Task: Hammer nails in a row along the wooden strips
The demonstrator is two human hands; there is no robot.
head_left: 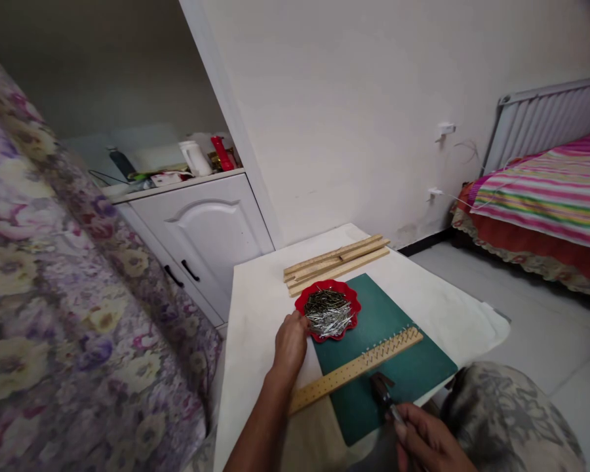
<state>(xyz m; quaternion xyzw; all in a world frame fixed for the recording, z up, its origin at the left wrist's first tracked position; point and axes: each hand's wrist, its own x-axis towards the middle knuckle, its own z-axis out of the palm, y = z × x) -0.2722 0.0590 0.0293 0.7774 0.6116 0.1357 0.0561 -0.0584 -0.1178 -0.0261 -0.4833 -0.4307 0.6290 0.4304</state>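
My left hand (292, 339) is closed at the left rim of a red scalloped bowl (354, 308). Its fingertips are partly hidden, and whether they grip the rim or a nail I cannot make out. Loose nails (328, 312), some silvery and some darker, fill the bowl. In the lower right, my right hand (420, 438) is wrapped around the handle of a hammer (383, 390), its dark head low over a green mat (368, 295). Between the hands lies a wooden strip (332, 381) with rows of holes; nails (393, 342) stand upright in its right part.
Several wooden strips (337, 262) lie stacked at the back of the white table (255, 295). A white cabinet (209, 229) and floral curtain (103, 314) are at left. My knee (511, 413) is beside the table's right edge; a bed (545, 196) stands farther right.
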